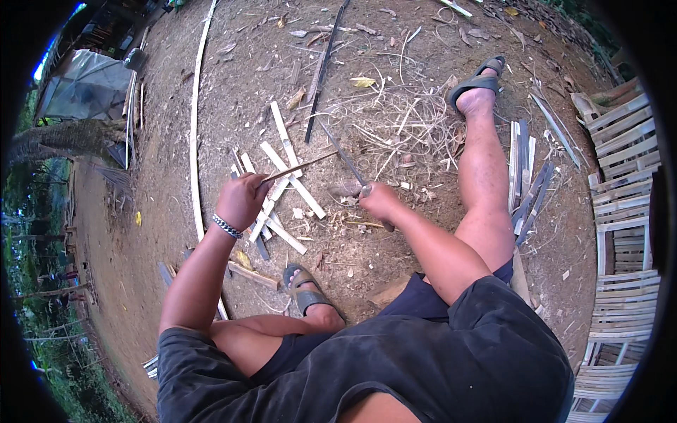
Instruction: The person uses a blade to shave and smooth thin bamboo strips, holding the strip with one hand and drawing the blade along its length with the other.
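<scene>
Clutching knife (343, 154), right hand (381, 202), handle (388, 226) mostly hidden

The left-hand grip (238, 199) is holding a thin brown strip (303, 167) that is slanting up and rightward, its far end meeting or nearly meeting the blade of a knife (352, 169), whose handle the right-hand grip (381, 203) is clasping. Pale split strips (302, 190) are lying crossed on the earthen ground (166, 183), and curled shavings (416, 130) are spreading in a tangle beyond the knife, near the right sandal (465, 88). More strips (522, 158) are resting beside the right leg (483, 169).
</scene>
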The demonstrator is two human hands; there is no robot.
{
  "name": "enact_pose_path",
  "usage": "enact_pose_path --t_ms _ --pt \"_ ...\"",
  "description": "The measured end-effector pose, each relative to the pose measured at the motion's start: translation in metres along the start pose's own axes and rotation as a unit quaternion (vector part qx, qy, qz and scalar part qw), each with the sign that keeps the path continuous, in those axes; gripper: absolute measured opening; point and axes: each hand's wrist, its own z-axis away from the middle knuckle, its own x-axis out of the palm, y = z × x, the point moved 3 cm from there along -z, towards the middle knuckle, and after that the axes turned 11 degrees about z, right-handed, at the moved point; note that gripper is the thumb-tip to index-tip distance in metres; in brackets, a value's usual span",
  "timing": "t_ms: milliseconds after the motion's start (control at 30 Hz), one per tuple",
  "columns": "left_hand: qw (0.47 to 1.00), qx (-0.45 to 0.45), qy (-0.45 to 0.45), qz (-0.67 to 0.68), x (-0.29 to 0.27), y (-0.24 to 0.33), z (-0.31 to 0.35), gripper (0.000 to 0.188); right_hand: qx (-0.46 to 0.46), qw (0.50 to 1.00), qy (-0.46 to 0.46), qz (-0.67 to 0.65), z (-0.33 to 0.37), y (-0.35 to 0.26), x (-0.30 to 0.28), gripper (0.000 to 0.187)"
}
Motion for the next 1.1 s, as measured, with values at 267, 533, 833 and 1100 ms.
enact_pose_path --t_ms 267,533,833,1100 --pt "1.000 0.018 -0.001 0.004 0.009 0.009 0.003 0.017 -0.151 0.985 -0.034 0.081 0.040 -0.076 0.002 0.020" --pt "0.997 0.046 -0.048 -0.030 0.017 0.005 0.016 0.015 -0.005 0.992 -0.091 0.091 0.006 -0.052 0.005 0.033" --pt "0.998 0.052 -0.015 -0.014 0.013 0.007 0.006 0.012 0.030 0.986 -0.008 0.166 -0.027 -0.003 0.002 0.035" --pt "0.999 0.011 0.034 0.029 0.012 0.009 -0.002 0.017 -0.035 0.994 0.022 0.105 -0.047 0.031 0.021 0.028"
